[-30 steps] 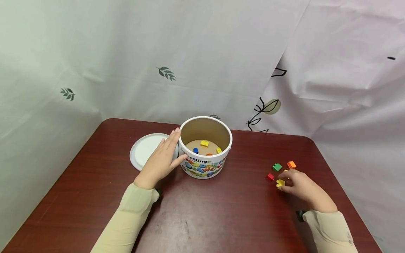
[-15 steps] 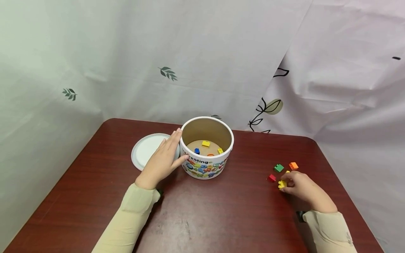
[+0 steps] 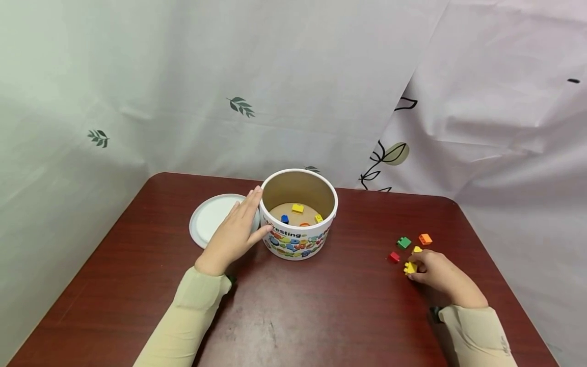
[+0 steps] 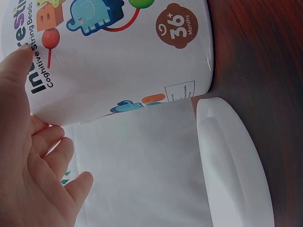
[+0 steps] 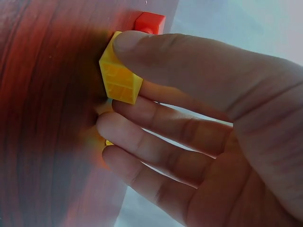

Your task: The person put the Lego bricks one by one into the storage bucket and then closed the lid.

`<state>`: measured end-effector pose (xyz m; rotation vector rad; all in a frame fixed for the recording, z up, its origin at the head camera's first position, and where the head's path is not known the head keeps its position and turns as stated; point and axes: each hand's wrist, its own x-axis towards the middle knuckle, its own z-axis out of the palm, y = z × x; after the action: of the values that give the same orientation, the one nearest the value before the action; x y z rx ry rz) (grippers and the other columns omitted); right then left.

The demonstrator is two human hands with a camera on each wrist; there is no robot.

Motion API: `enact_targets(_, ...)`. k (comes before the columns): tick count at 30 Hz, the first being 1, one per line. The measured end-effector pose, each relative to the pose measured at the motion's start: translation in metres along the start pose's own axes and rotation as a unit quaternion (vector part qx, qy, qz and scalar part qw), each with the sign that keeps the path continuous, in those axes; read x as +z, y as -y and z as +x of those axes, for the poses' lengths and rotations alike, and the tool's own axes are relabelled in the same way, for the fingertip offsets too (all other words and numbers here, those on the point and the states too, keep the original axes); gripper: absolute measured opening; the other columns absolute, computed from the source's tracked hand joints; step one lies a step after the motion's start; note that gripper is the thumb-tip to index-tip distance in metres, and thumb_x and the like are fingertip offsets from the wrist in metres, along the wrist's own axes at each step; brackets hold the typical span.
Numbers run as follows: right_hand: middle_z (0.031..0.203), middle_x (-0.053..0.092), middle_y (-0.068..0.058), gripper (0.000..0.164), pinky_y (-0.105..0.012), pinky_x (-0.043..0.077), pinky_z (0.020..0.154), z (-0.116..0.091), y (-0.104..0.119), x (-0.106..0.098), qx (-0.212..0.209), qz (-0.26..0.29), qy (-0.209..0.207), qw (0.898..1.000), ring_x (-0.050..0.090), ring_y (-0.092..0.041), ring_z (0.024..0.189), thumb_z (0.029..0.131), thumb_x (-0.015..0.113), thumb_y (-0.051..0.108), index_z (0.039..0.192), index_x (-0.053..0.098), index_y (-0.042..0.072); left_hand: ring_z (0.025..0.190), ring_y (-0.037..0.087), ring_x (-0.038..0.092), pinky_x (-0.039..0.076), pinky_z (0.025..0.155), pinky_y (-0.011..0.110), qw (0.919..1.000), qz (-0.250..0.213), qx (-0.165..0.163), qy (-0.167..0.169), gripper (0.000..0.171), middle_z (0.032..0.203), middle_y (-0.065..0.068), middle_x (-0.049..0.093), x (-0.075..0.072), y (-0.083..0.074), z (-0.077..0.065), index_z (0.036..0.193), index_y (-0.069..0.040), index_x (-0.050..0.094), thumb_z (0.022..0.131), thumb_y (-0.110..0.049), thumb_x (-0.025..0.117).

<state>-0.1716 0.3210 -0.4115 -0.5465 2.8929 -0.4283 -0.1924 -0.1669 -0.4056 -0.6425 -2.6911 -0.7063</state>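
My right hand (image 3: 442,276) pinches a yellow toy brick (image 3: 409,268) low at the table's right side. In the right wrist view the thumb lies over that brick, whose hollow underside shows. Around it lie a red brick (image 3: 394,257), a green brick (image 3: 404,242), an orange brick (image 3: 425,239) and a second yellow brick (image 3: 417,250), partly behind the fingers. With fingers extended, my left hand (image 3: 231,238) rests against the left side of a white printed bucket (image 3: 293,251). Inside the bucket are a few bricks, among them a yellow one (image 3: 297,208) and a blue one (image 3: 285,219).
The bucket's white lid (image 3: 212,219) lies on the dark red table (image 3: 330,306), left of the bucket and partly behind my left hand. A pale patterned cloth (image 3: 293,92) hangs behind the table's back edge.
My right fingers have closed onto the yellow brick, which has shifted and turned slightly toward the hand. The left hand stays at the bucket.
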Motion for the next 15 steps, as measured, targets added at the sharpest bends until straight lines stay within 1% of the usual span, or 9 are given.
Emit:
enact_targets(4,0.085,0.064,0.000,0.027,-0.035,0.052,0.066,0.000,0.002,-0.001,-0.009,-0.007,-0.012,1.000,0.054,-0.016,0.074,0.079,0.084,0.009,0.099,0.073,-0.003,0.153,0.027,0.023,0.020,0.122,0.057,0.9999,0.009,0.004,-0.004,0.089,0.167,0.011,0.022,-0.001,0.001,0.000,0.163,-0.007,0.017,0.098,-0.043,0.067)
enact_targets(7,0.091,0.067,-0.005,0.026,-0.042,0.055,0.071,-0.001,0.005,-0.002,-0.019,-0.017,-0.036,0.999,0.058,-0.020,0.079,0.079,0.084,0.011,0.099,0.073,-0.002,0.153,0.028,0.024,0.021,0.121,0.057,0.9996,0.026,0.009,-0.009,0.089,0.167,0.012,0.024,-0.001,0.002,0.000,0.162,-0.006,0.019,0.097,-0.042,0.068)
enact_targets(10,0.096,0.070,-0.010,0.028,-0.049,0.057,0.077,-0.001,0.010,-0.003,-0.024,-0.021,-0.063,0.998,0.063,-0.026,0.084,0.080,0.084,0.013,0.100,0.072,-0.003,0.153,0.028,0.024,0.021,0.121,0.057,0.9990,0.041,0.013,-0.015,0.089,0.167,0.011,0.024,-0.002,0.002,0.000,0.162,-0.006,0.021,0.096,-0.043,0.068)
enact_targets(12,0.097,0.070,-0.012,0.029,-0.050,0.057,0.077,0.000,0.013,-0.003,-0.029,-0.019,-0.078,0.996,0.064,-0.027,0.085,0.081,0.084,0.013,0.102,0.072,-0.004,0.153,0.027,0.023,0.020,0.121,0.057,0.9986,0.048,0.015,-0.017,0.088,0.167,0.011,0.024,-0.002,0.000,0.000,0.162,-0.006,0.022,0.096,-0.044,0.068)
enact_targets(15,0.096,0.070,-0.011,0.030,-0.046,0.057,0.075,0.001,0.019,-0.004,-0.036,-0.015,-0.105,0.994,0.064,-0.026,0.083,0.081,0.084,0.011,0.103,0.072,-0.004,0.153,0.026,0.023,0.020,0.122,0.056,0.9982,0.055,0.018,-0.017,0.087,0.167,0.010,0.024,-0.004,0.000,-0.001,0.162,-0.006,0.023,0.096,-0.043,0.068)
